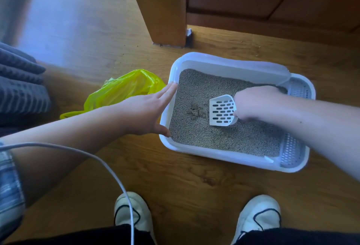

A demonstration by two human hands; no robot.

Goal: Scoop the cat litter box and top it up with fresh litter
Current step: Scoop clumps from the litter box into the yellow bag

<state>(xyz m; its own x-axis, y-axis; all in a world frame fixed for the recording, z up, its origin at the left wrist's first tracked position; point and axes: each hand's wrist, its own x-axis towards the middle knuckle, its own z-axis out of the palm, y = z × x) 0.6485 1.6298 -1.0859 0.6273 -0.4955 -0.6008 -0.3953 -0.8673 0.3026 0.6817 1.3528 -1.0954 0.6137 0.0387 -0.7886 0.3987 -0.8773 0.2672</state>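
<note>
A white litter box [229, 158] sits on the wooden floor, filled with grey litter [214, 137]. A brownish clump [195, 111] lies in the litter near the box's left side. My right hand [255, 102] grips the handle of a white slotted scoop [222, 110], whose blade rests on the litter just right of the clump. My left hand [148, 112] lies with straight fingers against the box's left rim, fingertips and thumb touching it.
A yellow plastic bag [124, 89] lies on the floor left of the box. A wooden furniture leg [165, 11] and cabinet stand behind it. A white cable [116, 176] crosses the lower left. My two white shoes [132, 211] are at the bottom.
</note>
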